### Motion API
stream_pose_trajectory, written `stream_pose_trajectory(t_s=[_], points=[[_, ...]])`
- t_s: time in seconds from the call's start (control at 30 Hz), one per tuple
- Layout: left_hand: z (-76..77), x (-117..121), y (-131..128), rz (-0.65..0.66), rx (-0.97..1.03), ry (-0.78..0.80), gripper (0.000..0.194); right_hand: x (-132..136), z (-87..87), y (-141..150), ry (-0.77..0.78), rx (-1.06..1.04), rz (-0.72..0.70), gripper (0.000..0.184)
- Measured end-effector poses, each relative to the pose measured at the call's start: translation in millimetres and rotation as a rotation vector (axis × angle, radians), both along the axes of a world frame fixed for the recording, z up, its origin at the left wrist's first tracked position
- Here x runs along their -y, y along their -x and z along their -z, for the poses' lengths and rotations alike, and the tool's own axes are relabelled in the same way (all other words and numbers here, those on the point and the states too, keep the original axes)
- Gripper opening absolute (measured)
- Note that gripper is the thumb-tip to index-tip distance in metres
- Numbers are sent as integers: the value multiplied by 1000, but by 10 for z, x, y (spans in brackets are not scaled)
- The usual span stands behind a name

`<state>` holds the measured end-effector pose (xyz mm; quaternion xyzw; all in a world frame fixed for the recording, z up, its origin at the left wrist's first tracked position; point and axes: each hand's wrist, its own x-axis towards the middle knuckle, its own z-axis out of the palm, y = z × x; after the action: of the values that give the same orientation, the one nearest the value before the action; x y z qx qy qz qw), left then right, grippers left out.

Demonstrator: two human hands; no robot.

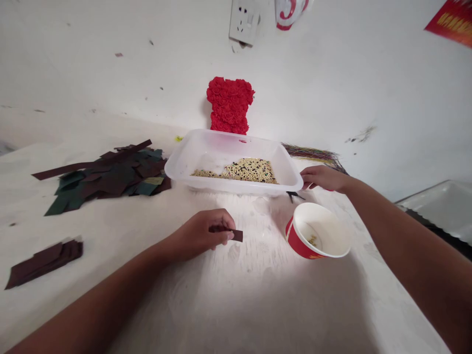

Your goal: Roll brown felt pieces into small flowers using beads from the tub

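Pinched between the thumb and fingers of my left hand is a small dark brown strip, one end sticking out to the right. My right hand is at the right end of a translucent plastic tub, fingers bent and close together. What it holds, if anything, is hidden; a bit of red shows beneath it. Black pointed tips lie just left of and below those fingers. Small beige and dark beads cover part of the tub's floor. A red and white paper cup stands nearer me, a few beads inside.
Dark green and brown pieces are heaped at left, with a stack of brown strips nearer me. Behind the tub stands a red rose figure. Thin coloured wires lie behind my right hand. A socket is on the wall.
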<state>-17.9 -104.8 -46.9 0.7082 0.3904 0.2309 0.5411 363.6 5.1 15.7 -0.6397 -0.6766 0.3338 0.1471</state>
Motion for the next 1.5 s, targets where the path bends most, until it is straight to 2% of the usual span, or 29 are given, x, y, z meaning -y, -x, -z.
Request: stream_pose_trajectory(t_s=[0.07,0.17,0.23,0.33,0.47,0.53,0.63,0.77,0.87,0.9,0.97,1.03,1.07,1.13,1.2,1.23,1.27,1.37,1.5], points=[[-13,5,-4,3,3,-10,8,206,-135,-7,-117,66,-21,25],[-26,21,-12,3,17,-15,7,599,-307,-9,-176,126,-93,29],[-26,31,-18,4,29,-11,7,836,-365,-8,-111,277,-155,30],[-15,37,-23,7,41,-11,7,1038,-347,-21,5,427,-175,35],[4,30,-20,13,57,-12,9,1041,-228,-25,75,349,-201,29],[13,23,-16,20,72,-8,9,995,-185,5,24,332,-188,26],[26,13,-7,37,88,-3,10,938,-157,70,-66,412,-157,24],[46,4,4,53,92,-8,11,919,-177,84,-60,444,-151,27],[49,8,7,58,90,-18,11,1012,-284,52,-59,457,-110,31],[45,11,6,59,92,-21,11,1081,-336,63,-112,487,-56,30],[35,17,4,59,99,-24,10,1284,-433,171,-333,481,83,25],[28,18,2,57,106,-20,10,1553,-473,424,-571,281,212,22],[27,16,2,54,108,-17,10,1691,-455,601,-664,170,200,21],[35,5,5,32,112,-11,12,1919,-340,1007,-701,-5,-67,16],[50,-9,12,4,121,-14,14,2017,-138,1383,-614,7,-427,13],[57,-15,16,-2,123,-18,16,2010,-21,1522,-592,92,-542,14],[63,-19,20,-3,124,-24,16,1972,96,1615,-593,154,-589,17],[67,-21,31,19,112,-36,16,1776,384,1624,-599,235,-551,21],[58,-16,34,40,96,-38,14,1649,523,1332,-604,272,-488,17]])
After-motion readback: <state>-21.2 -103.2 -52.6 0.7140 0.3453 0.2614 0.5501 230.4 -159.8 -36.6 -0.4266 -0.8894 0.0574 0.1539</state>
